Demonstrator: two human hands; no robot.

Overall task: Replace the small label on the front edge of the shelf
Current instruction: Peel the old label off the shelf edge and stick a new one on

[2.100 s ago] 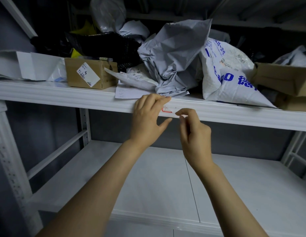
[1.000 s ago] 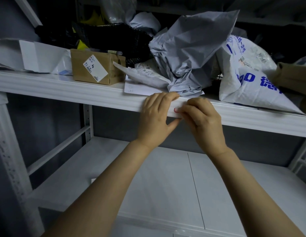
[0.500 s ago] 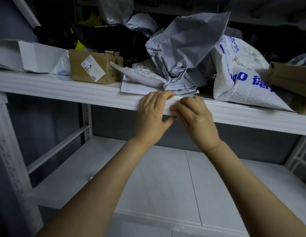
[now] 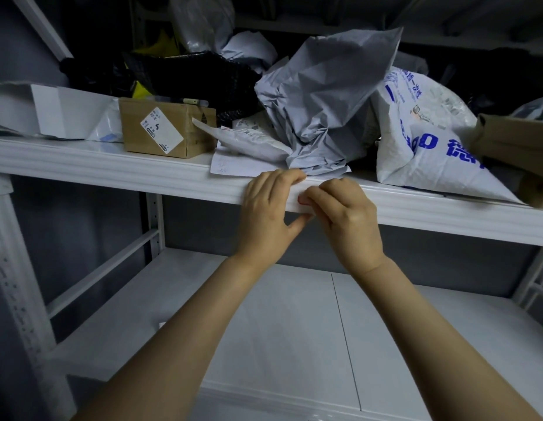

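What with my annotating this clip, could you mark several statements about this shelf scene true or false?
The left hand and right hand touch the white metal shelf's front edge. True.
The brown cardboard box sits right of the hands. False: the box sits left of them.
The crumpled grey plastic mailer lies on that shelf. True.
The white bag with blue print lies on the lower board. False: the bag lies on that upper shelf.

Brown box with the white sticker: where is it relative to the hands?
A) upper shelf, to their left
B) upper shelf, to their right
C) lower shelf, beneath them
A: the brown box stands on the upper shelf, left of the left hand and right hand at its front edge.
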